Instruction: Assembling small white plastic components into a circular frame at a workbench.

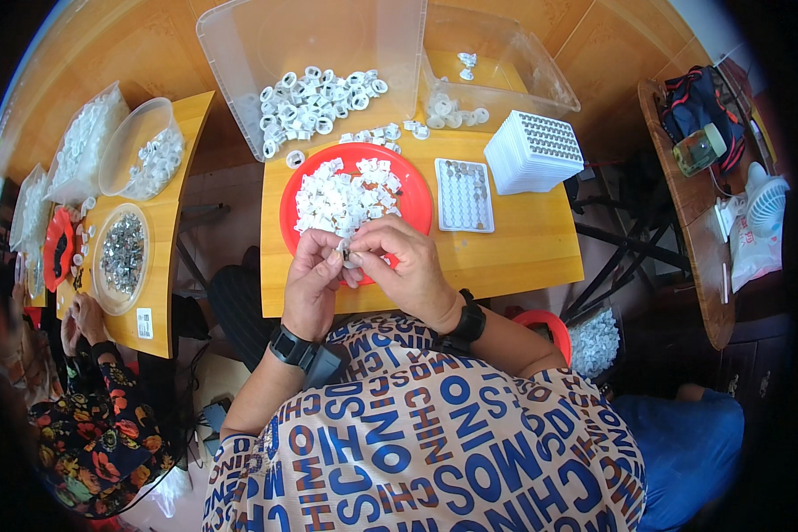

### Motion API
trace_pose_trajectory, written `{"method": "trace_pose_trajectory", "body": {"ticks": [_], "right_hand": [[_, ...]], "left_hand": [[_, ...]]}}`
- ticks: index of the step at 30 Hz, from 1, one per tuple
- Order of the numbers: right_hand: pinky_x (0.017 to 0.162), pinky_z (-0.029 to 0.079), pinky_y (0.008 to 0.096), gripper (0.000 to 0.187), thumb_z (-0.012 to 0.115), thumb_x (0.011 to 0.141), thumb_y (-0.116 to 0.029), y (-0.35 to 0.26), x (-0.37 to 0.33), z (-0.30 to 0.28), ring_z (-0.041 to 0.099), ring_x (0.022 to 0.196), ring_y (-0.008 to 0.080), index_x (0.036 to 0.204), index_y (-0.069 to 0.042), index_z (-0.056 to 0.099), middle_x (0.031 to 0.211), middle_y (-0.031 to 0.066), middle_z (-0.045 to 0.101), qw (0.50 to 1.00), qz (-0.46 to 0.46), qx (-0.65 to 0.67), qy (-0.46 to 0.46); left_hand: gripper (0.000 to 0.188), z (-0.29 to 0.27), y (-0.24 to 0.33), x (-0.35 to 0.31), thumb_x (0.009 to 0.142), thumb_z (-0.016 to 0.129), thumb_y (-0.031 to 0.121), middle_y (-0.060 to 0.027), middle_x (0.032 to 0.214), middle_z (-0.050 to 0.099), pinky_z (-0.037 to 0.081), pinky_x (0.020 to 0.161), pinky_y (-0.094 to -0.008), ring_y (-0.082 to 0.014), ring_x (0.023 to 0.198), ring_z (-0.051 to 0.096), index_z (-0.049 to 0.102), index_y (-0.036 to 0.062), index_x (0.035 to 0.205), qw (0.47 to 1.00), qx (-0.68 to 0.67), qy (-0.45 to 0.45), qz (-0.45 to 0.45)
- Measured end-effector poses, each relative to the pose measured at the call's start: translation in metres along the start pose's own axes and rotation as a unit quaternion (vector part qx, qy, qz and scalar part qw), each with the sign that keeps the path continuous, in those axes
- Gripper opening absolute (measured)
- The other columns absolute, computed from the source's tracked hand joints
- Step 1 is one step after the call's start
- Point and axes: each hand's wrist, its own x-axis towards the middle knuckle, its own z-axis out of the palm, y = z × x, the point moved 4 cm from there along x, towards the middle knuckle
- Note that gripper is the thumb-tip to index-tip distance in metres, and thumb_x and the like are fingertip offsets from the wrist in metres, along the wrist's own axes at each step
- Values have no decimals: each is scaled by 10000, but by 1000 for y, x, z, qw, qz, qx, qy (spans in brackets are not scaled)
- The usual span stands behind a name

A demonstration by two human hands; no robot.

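Note:
Close together over the near rim of a red round tray (420,200), my two hands meet fingertip to fingertip. Between the thumb and fingers of my left hand (315,273) is a small white plastic part (345,245) with a dark bit on it. My right hand (410,264) pinches at the same part from the other side. Fingers cover most of it, so its exact shape is hidden. In the tray lies a heap of small white plastic pieces (332,202). Each wrist wears a black band.
Behind the tray, a clear bin (230,62) holds white ring-shaped parts (315,102). To the right are a white tray with round slots (452,222) and a stack of white trays (528,164). A co-worker's hands (84,315) are at the left table, beside a bowl of metal parts (122,253).

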Motion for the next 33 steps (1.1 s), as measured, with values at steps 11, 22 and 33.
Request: {"method": "trace_pose_trajectory", "body": {"ticks": [11, 22, 33], "right_hand": [[658, 507, 300, 107, 640, 788, 41, 0, 0, -2, 633, 773, 213, 871, -18, 606, 887, 91, 620, 997, -60, -47, 21], [659, 506, 300, 125, 648, 770, 51, 2, -2, -1, 629, 773, 216, 866, -17, 604, 877, 90, 617, 997, -55, -36, 33], [702, 507, 269, 111, 656, 775, 54, 9, -1, 3, 629, 820, 185, 867, 9, 612, 920, 113, 616, 1000, -15, 12, -8]], "left_hand": [[183, 1, -3, 2, 931, 546, 202, -85, 873, 606, 490, 671, -265, -157, 741, 598, 469, 59, 1016, 997, -65, -18, -34], [185, 1, -6, 1, 934, 550, 210, -82, 867, 605, 491, 669, -262, -156, 728, 598, 472, 60, 1006, 997, -61, -9, -37], [195, -2, -4, -1, 920, 569, 212, -73, 867, 615, 489, 677, -264, -147, 743, 608, 479, 62, 1004, 999, -35, 1, -13]]}}
